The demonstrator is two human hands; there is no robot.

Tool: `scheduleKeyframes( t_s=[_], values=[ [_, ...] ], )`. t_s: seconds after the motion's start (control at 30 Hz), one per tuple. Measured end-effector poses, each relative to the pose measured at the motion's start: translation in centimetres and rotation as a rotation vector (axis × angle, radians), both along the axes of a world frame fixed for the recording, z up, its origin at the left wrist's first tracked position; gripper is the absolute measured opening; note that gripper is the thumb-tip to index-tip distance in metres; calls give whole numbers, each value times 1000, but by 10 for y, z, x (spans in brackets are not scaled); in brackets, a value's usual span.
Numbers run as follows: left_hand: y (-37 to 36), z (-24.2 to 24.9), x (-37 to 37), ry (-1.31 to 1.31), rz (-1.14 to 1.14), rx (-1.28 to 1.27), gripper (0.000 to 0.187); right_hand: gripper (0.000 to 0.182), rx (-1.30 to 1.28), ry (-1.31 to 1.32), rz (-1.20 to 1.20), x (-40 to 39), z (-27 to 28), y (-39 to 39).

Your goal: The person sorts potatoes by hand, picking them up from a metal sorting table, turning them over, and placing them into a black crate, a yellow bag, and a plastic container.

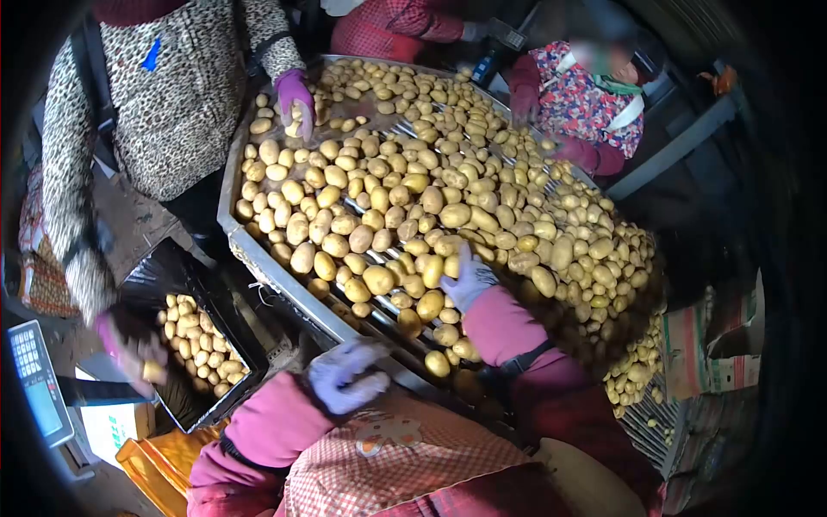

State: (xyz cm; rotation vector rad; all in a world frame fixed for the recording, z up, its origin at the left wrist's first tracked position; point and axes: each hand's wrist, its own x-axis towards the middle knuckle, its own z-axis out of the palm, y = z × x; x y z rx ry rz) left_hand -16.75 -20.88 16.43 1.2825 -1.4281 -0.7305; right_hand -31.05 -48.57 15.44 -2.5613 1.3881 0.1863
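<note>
My right hand (pixel 473 280), in a light purple glove, reaches over the near side of a metal sorting table (pixel 289 293) heaped with potatoes (pixel 431 200). Its thumb and forefinger lie on either side of one potato (pixel 451 265), closed on it. Loose potatoes surround the fingers on metal rollers. My left hand (pixel 347 376), gloved alike and slightly blurred, hangs just off the table's near edge, before my checked apron (pixel 388 452). Its thumb and fingers stand apart, and nothing shows between them.
At the left, a co-worker's purple-gloved hand (pixel 295 102) picks among potatoes; the other (pixel 133 353) is over a black-lined box (pixel 245 379). A scale display (pixel 39 379) stands far left. Another person (pixel 586 108) works opposite. Cardboard boxes (pixel 715 345) are at the right.
</note>
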Motion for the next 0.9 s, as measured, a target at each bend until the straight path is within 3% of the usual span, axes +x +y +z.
scheduleKeyframes(
  t_s=[0.07, 0.1, 0.13, 0.17, 0.23, 0.27, 0.3, 0.37, 0.43, 0.5, 0.57, 0.63, 0.67, 0.8, 0.9],
  values=[
    [-24, 4, -6, -415, -42, -84, 45, 83, -31, -89, 0, 20, -3, 10],
    [-36, -6, -10, -612, -27, -168, 46, 78, 95, -65, 6, 34, 11, 18],
    [-43, -15, -11, -689, -38, -120, 44, 78, 160, -333, 198, 40, -5, 21],
    [-48, -9, -5, -918, -266, 73, 40, 77, -60, -184, 189, 50, -15, 34],
    [-61, -13, -1, -808, 45, 32, 43, 83, -184, -79, 219, 69, -13, 46],
    [-64, -23, 3, -855, 67, 48, 49, 83, -180, -85, 217, 73, -5, 44],
    [-65, -22, 4, -855, 58, 55, 49, 78, -27, -136, 246, 76, 3, 41],
    [-67, -18, 7, -816, 79, 367, 51, 74, 135, -186, 269, 78, 0, 17],
    [-66, -18, 8, -763, 90, 380, 51, 62, 483, -359, 489, 68, -16, -33],
    [-66, -17, 8, -756, 98, 381, 53, 54, 511, -636, 167, 69, -8, -73],
    [-67, -14, 8, -761, 98, 418, 54, 54, 17, -421, 244, 76, 27, -92],
    [-66, -18, 9, -722, 125, 345, 53, 57, -3, 74, 247, 79, 29, -85],
    [-66, -20, 10, -770, 116, 322, 50, 63, -44, 147, 235, 81, 21, -79],
    [-67, -16, 12, -734, 137, 272, 50, 67, 86, -65, 159, 64, -13, -80],
    [-68, -18, 21, -411, 58, 296, 39, 52, 149, -487, 150, 49, -36, -85]
  ],
)
